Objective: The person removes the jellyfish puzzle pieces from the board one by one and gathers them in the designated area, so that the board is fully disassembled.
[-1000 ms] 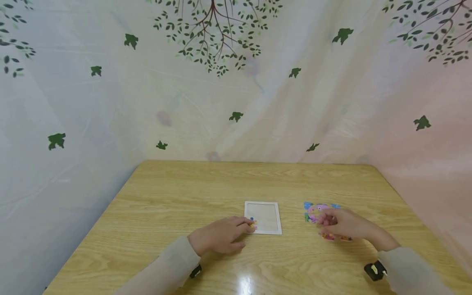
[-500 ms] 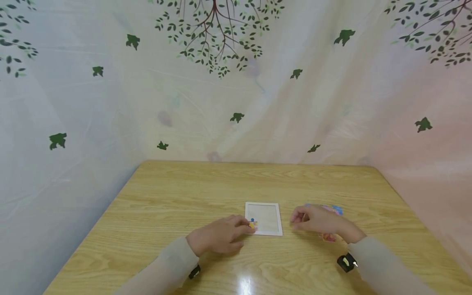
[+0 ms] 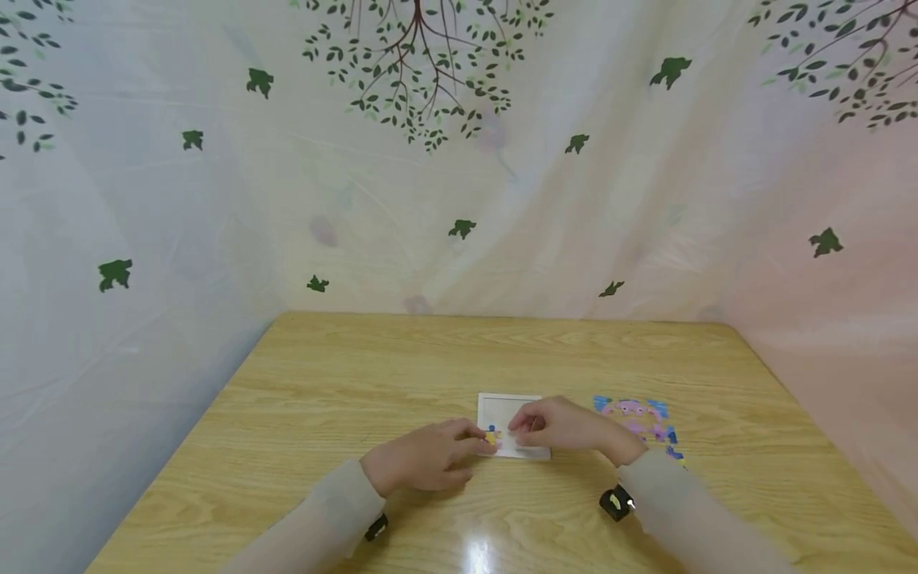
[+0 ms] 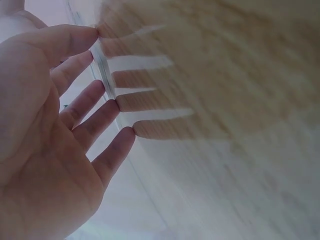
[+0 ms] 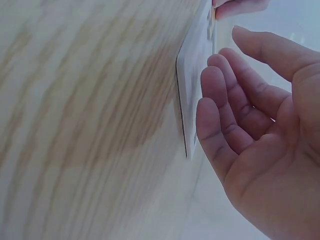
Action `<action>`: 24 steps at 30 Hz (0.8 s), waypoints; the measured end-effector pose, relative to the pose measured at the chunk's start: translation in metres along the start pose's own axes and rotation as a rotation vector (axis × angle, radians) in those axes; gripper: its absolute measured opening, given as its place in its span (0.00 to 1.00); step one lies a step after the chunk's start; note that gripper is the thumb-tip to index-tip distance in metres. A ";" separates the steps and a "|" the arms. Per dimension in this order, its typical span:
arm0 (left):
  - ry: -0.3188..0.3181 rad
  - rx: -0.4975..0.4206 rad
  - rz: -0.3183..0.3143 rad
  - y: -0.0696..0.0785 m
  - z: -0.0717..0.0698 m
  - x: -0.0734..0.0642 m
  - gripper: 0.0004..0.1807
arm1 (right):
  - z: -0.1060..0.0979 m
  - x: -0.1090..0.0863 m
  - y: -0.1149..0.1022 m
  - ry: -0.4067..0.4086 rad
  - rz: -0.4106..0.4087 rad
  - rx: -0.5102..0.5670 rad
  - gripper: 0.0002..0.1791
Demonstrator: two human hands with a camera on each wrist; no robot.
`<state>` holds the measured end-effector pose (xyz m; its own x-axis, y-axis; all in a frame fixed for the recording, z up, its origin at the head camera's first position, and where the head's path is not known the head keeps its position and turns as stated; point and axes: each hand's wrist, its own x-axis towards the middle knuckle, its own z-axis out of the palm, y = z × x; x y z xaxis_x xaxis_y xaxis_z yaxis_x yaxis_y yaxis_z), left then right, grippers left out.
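Observation:
A white puzzle tray (image 3: pixel 511 395) lies flat on the table, with a yellow and blue jigsaw piece (image 3: pixel 492 437) in its lower left corner. My left hand (image 3: pixel 429 456) rests at the tray's left side, fingertips at that piece; in the left wrist view its loosely bent fingers (image 4: pixel 117 150) touch the tabletop. Over the right part of the tray is my right hand (image 3: pixel 559 424), thumb and forefinger drawn close together. In the right wrist view its fingers (image 5: pixel 212 120) are curled beside the tray's edge; I cannot tell whether a piece sits at their tips.
Several pink and blue jigsaw pieces (image 3: pixel 633 408) lie to the right of the tray, partly behind my right forearm. The wooden table (image 3: pixel 373 359) runs back to a pale curtain (image 3: pixel 402 199) printed with leaves. Each wrist wears a small black device (image 3: pixel 617 503).
My right hand has travelled left from the loose jigsaw pieces to above the tray, uncovering more of those pieces. The left hand stays at the tray's left edge.

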<state>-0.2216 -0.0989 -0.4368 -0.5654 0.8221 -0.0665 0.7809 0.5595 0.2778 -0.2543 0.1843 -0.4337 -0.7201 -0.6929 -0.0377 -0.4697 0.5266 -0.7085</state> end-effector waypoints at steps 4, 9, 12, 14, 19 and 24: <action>0.000 0.004 0.019 0.000 0.000 -0.001 0.23 | 0.005 0.008 -0.005 -0.002 -0.011 -0.012 0.12; -0.001 0.021 0.046 0.001 -0.002 -0.003 0.23 | 0.010 0.014 -0.005 0.012 -0.025 -0.028 0.14; -0.005 0.041 0.053 0.001 -0.004 -0.005 0.23 | 0.012 0.017 -0.006 0.013 -0.039 -0.039 0.15; -0.016 0.045 0.048 0.002 -0.005 -0.005 0.23 | 0.013 0.018 -0.006 0.010 -0.038 -0.040 0.17; -0.051 0.048 0.017 0.001 -0.006 -0.006 0.24 | 0.014 0.020 -0.007 0.007 -0.018 -0.043 0.18; -0.049 0.039 0.021 -0.001 -0.005 -0.008 0.25 | 0.014 0.020 -0.008 0.008 -0.001 -0.038 0.18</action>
<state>-0.2192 -0.1067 -0.4318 -0.5362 0.8372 -0.1079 0.8026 0.5452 0.2420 -0.2578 0.1591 -0.4383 -0.7237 -0.6894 -0.0310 -0.4896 0.5445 -0.6810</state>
